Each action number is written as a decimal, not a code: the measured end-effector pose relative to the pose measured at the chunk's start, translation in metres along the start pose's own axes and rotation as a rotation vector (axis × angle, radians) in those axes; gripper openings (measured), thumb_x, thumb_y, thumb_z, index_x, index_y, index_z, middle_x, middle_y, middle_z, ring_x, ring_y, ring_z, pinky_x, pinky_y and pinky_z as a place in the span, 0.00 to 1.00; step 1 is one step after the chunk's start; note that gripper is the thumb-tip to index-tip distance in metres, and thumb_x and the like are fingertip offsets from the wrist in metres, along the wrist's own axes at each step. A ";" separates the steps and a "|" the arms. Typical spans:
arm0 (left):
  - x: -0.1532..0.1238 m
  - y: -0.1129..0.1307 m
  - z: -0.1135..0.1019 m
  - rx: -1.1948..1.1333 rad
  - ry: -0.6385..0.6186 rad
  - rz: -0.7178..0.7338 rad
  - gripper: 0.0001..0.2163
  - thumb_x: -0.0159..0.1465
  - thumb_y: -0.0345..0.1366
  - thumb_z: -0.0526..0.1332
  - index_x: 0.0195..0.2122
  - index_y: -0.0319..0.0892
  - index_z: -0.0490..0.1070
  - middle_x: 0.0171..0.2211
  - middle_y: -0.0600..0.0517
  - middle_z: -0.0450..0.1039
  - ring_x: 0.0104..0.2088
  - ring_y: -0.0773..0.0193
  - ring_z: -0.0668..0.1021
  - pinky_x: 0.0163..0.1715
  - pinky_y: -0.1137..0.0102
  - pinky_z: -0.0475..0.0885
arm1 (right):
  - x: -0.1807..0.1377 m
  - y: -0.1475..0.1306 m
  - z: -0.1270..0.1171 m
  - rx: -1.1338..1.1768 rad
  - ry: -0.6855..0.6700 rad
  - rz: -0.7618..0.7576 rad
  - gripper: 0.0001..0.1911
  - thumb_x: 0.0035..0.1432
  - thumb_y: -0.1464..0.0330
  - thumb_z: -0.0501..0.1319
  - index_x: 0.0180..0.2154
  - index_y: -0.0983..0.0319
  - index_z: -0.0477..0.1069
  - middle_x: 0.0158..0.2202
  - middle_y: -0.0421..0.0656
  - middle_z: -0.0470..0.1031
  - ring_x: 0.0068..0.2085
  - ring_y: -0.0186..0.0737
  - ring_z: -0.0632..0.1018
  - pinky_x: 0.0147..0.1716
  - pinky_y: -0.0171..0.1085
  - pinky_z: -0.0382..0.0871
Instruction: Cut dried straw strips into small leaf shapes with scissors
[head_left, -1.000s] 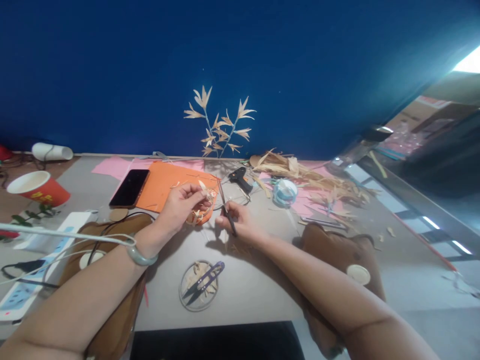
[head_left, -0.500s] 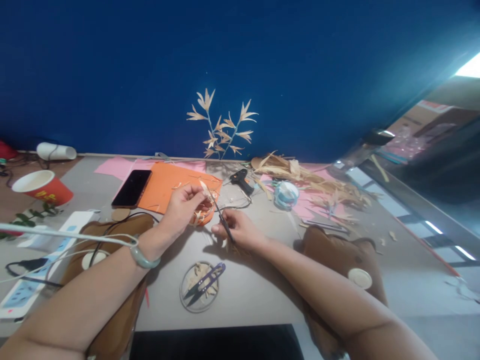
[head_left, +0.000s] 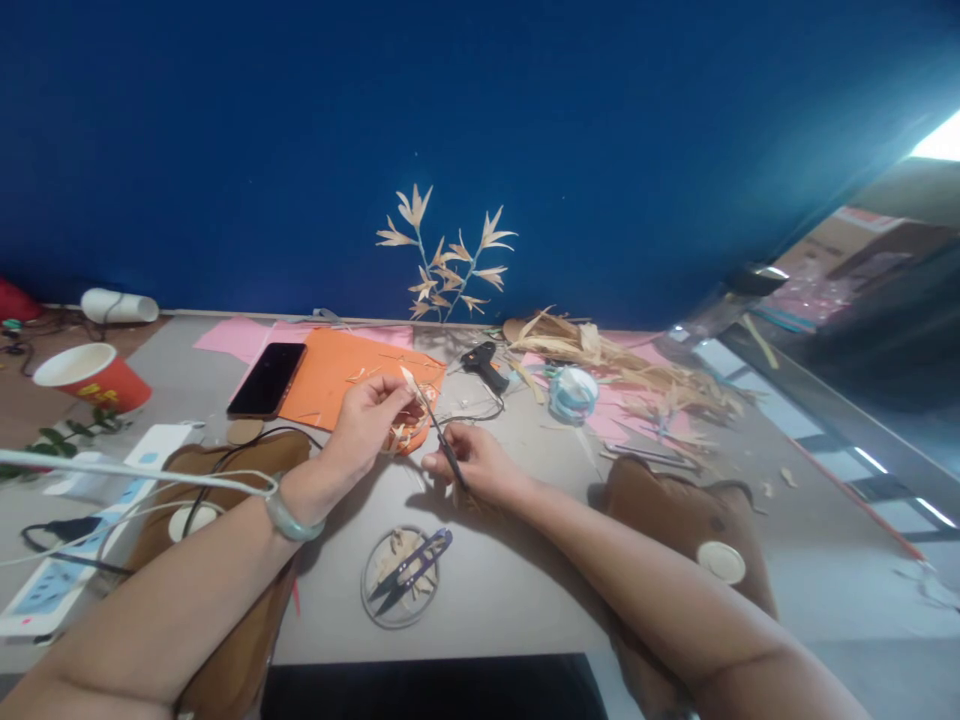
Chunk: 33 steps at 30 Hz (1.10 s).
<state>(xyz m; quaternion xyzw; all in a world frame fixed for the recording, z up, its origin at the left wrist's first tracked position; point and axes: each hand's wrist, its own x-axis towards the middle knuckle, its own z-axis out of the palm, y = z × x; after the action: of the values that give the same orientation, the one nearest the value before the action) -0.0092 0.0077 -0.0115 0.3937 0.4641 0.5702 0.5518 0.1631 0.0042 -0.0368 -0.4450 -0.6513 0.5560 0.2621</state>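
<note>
Pinched between the thumb and fingers of my left hand is a small pale piece of dried husk. My right hand is closed around slim dark tweezers, whose tip reaches up to the husk piece; contact is too small to make out. Below the hands, purple-handled thread snips lie across a round dish of husk scraps. An orange sheet lies behind my left hand, with pale strips on it. Beyond stands a branch of pale husk flowers on blue-green stems.
A black glue gun, a roll of light-blue tape and heaped dried husks lie at the back. Left are a phone, a tilted red paper cup and a power strip with cables. Brown cushions lie under both forearms.
Both hands keep nearly the same pose, with the tweezers still at the husk piece. The whole view has shifted slightly.
</note>
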 end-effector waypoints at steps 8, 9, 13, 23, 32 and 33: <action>-0.001 0.004 0.003 -0.009 0.002 -0.016 0.13 0.50 0.41 0.68 0.26 0.38 0.68 0.22 0.54 0.74 0.23 0.69 0.75 0.26 0.73 0.72 | -0.001 -0.002 0.001 0.060 -0.026 0.011 0.24 0.43 0.52 0.68 0.23 0.62 0.59 0.18 0.37 0.69 0.21 0.31 0.70 0.19 0.30 0.59; -0.001 0.004 0.003 -0.013 -0.002 -0.016 0.13 0.50 0.41 0.68 0.26 0.38 0.68 0.23 0.54 0.74 0.23 0.69 0.75 0.26 0.73 0.72 | -0.001 -0.003 0.001 0.073 -0.032 0.014 0.25 0.43 0.52 0.68 0.23 0.62 0.59 0.18 0.37 0.69 0.21 0.31 0.70 0.20 0.30 0.60; -0.001 0.005 0.002 -0.015 -0.016 -0.023 0.13 0.51 0.42 0.68 0.27 0.39 0.67 0.23 0.54 0.74 0.23 0.68 0.75 0.24 0.73 0.72 | -0.001 -0.003 0.000 0.092 -0.040 0.017 0.25 0.43 0.51 0.68 0.24 0.62 0.59 0.18 0.37 0.69 0.21 0.31 0.70 0.19 0.30 0.60; 0.000 0.002 0.002 -0.013 -0.020 -0.001 0.12 0.51 0.41 0.68 0.27 0.38 0.68 0.23 0.54 0.74 0.23 0.69 0.76 0.25 0.74 0.72 | -0.001 -0.005 0.000 0.083 -0.034 0.018 0.25 0.42 0.52 0.68 0.23 0.62 0.58 0.17 0.36 0.67 0.20 0.28 0.68 0.19 0.29 0.58; -0.002 0.005 0.003 -0.018 -0.002 -0.021 0.13 0.50 0.41 0.68 0.27 0.39 0.68 0.23 0.53 0.74 0.23 0.68 0.76 0.25 0.73 0.73 | 0.002 0.003 0.001 0.125 -0.030 0.014 0.25 0.41 0.53 0.70 0.22 0.61 0.58 0.16 0.34 0.66 0.19 0.29 0.67 0.18 0.29 0.56; -0.002 0.006 0.003 -0.019 -0.002 -0.024 0.13 0.50 0.41 0.68 0.27 0.39 0.68 0.23 0.53 0.74 0.23 0.68 0.76 0.25 0.73 0.73 | 0.002 0.004 0.002 0.119 -0.021 0.011 0.25 0.41 0.53 0.70 0.22 0.62 0.58 0.16 0.34 0.66 0.18 0.29 0.67 0.18 0.29 0.56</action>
<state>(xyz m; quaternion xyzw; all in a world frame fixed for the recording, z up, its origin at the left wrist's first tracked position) -0.0072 0.0065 -0.0050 0.3834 0.4629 0.5676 0.5626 0.1620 0.0052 -0.0413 -0.4264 -0.6172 0.5998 0.2785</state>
